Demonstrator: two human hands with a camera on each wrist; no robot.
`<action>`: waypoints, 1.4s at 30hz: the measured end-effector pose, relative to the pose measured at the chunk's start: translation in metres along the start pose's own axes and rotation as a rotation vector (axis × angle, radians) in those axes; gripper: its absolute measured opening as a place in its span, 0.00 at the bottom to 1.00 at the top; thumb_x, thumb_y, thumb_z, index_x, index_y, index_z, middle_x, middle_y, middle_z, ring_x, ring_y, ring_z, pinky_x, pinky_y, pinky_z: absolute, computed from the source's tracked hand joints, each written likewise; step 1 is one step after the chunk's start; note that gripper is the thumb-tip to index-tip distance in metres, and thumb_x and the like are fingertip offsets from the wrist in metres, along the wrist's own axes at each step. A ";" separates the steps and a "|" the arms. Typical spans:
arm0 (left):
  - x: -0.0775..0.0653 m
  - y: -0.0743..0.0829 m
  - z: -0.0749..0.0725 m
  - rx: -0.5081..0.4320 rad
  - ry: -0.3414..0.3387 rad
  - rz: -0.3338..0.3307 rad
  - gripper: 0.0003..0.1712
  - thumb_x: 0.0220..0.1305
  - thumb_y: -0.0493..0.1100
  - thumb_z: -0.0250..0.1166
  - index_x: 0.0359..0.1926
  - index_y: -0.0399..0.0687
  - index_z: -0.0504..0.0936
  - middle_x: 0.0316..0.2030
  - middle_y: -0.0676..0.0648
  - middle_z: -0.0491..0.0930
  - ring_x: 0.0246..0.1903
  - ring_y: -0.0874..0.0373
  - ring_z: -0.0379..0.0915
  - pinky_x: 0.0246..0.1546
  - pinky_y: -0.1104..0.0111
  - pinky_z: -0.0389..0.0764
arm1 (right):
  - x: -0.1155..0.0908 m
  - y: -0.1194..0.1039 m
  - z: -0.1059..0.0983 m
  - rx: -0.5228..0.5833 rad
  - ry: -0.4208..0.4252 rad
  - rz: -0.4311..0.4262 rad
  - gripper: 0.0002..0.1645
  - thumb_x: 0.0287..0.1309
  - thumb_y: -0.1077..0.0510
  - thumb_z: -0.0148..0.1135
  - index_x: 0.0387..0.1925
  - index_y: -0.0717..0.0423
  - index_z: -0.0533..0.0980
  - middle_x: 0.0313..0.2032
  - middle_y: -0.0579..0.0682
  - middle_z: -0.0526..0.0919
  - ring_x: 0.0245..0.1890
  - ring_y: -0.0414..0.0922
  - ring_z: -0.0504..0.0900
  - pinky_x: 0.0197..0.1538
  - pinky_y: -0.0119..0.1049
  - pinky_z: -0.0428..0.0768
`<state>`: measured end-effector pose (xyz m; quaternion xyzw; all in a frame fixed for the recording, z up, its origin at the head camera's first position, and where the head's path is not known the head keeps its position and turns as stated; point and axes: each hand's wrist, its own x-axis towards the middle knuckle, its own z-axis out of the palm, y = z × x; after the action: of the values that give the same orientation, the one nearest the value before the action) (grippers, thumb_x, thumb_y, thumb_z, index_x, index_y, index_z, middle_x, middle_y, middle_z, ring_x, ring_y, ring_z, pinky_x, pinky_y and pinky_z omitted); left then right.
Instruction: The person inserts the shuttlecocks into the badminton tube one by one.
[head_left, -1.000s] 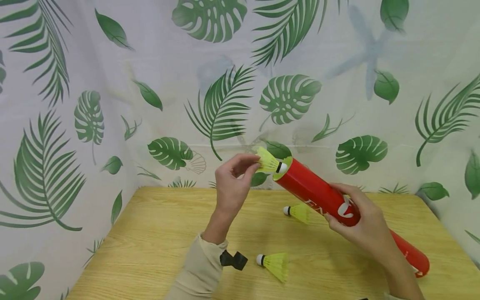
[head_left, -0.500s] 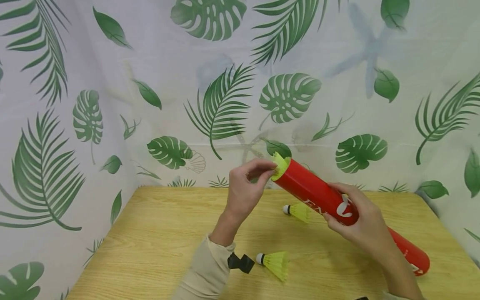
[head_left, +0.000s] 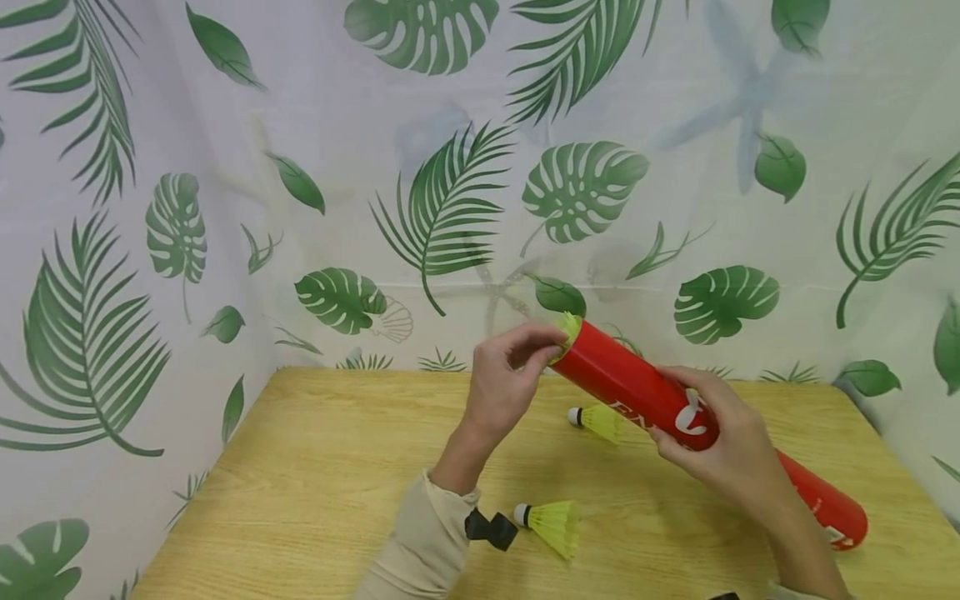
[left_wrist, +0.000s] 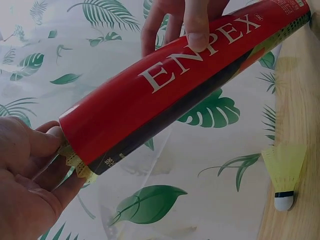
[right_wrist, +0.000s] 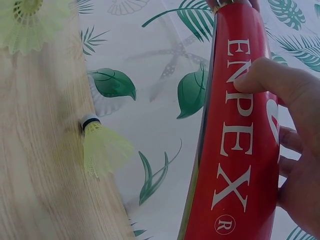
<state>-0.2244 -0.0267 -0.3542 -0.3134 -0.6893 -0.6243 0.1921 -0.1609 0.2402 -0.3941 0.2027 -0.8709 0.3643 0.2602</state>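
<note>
The right hand point(head_left: 738, 454) gripped the red tube point(head_left: 622, 375) aslant over the desk point(head_left: 322, 467), its mouth raised leftward, probably so that the left hand point(head_left: 504, 387) could easily reach it. There, thumb and fingers pinched the skirt of the shuttlecock point(head_left: 572, 327), mostly inside. A second shuttlecock point(head_left: 596, 422) lay toward the desk's back edge, a third shuttlecock point(head_left: 551, 527) nearer the person. Toward the left edge, room for moving seemed wide.
</note>
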 end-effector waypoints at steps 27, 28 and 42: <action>-0.010 -0.008 0.005 -0.135 -0.112 -0.070 0.11 0.73 0.31 0.62 0.53 0.35 0.81 0.49 0.38 0.84 0.51 0.52 0.83 0.53 0.63 0.84 | -0.001 0.004 -0.002 -0.017 -0.019 0.017 0.52 0.39 0.70 0.83 0.69 0.50 0.73 0.59 0.50 0.80 0.51 0.32 0.73 0.41 0.20 0.79; -0.012 -0.008 0.004 -0.149 -0.115 -0.068 0.12 0.72 0.30 0.62 0.54 0.35 0.81 0.50 0.39 0.84 0.52 0.53 0.83 0.54 0.61 0.83 | -0.001 0.005 -0.002 -0.016 -0.022 0.023 0.52 0.39 0.70 0.83 0.69 0.50 0.73 0.59 0.50 0.79 0.51 0.33 0.73 0.41 0.20 0.79; -0.049 -0.018 -0.021 -0.153 -0.343 -0.089 0.13 0.70 0.29 0.64 0.54 0.35 0.80 0.53 0.38 0.82 0.58 0.51 0.78 0.66 0.55 0.73 | -0.003 0.019 -0.018 -0.003 0.030 0.062 0.51 0.42 0.71 0.81 0.70 0.47 0.72 0.59 0.49 0.79 0.42 0.32 0.75 0.37 0.18 0.79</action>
<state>-0.2031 -0.0567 -0.3965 -0.3981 -0.6756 -0.6202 0.0199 -0.1633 0.2664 -0.3956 0.1699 -0.8732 0.3740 0.2623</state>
